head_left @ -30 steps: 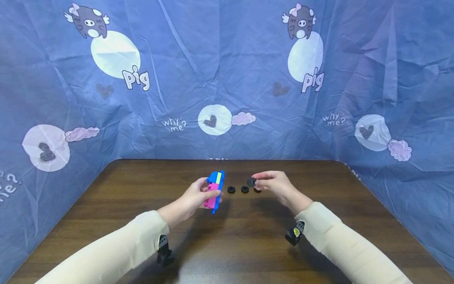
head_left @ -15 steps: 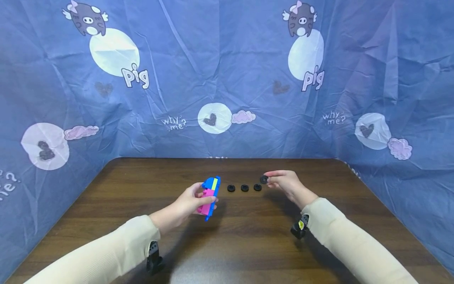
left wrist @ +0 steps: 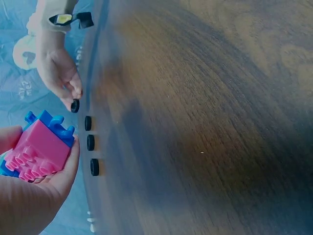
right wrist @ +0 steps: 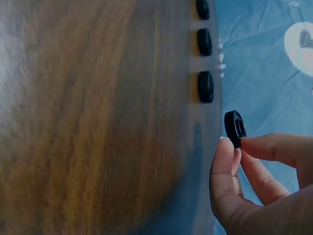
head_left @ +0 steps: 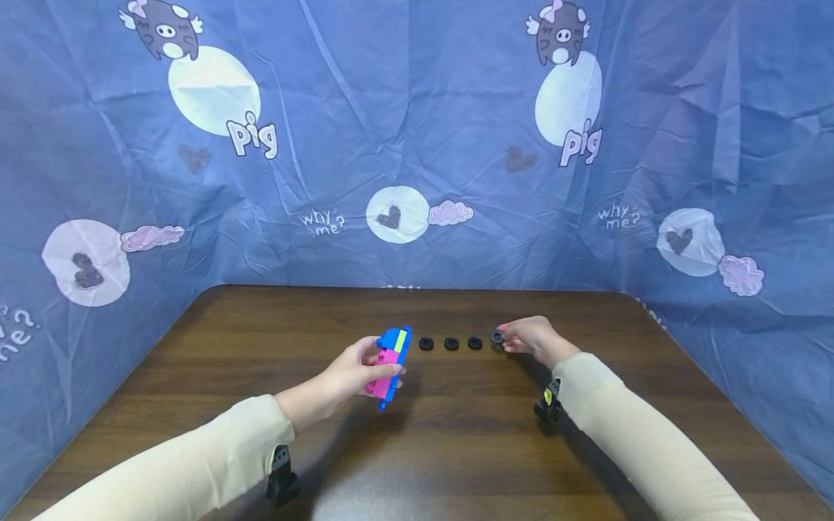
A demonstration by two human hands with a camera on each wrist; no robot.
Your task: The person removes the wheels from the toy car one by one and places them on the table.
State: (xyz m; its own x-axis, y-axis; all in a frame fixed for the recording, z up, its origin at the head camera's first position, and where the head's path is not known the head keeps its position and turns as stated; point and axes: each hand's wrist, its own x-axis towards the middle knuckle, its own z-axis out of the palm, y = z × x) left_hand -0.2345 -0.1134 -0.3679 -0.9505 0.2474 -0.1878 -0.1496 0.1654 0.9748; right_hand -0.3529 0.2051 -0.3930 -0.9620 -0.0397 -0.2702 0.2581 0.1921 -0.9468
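My left hand (head_left: 355, 373) grips a toy vehicle body of pink and blue building blocks (head_left: 389, 365) with a yellow-green stripe, held above the table. Pink studs show on the block body (left wrist: 41, 149) in the left wrist view. My right hand (head_left: 534, 339) pinches a small black toy wheel (head_left: 497, 337) between thumb and fingertips. In the right wrist view this pinched wheel (right wrist: 235, 129) is tilted on edge, just over the tabletop. Three more black wheels lie flat in a row to its left: the near one (head_left: 474, 343), a middle one (head_left: 451, 344) and the leftmost (head_left: 426, 344).
The brown wooden table (head_left: 443, 449) ends at a back edge behind the wheels. A blue printed cloth (head_left: 339, 145) hangs around its back and sides. Both sleeves carry a black wrist camera, such as the right one (head_left: 549, 402).
My right hand has carried its wheel rightward, past the end of the row, and lowered it toward the table. My left hand has come down slightly with the block body.
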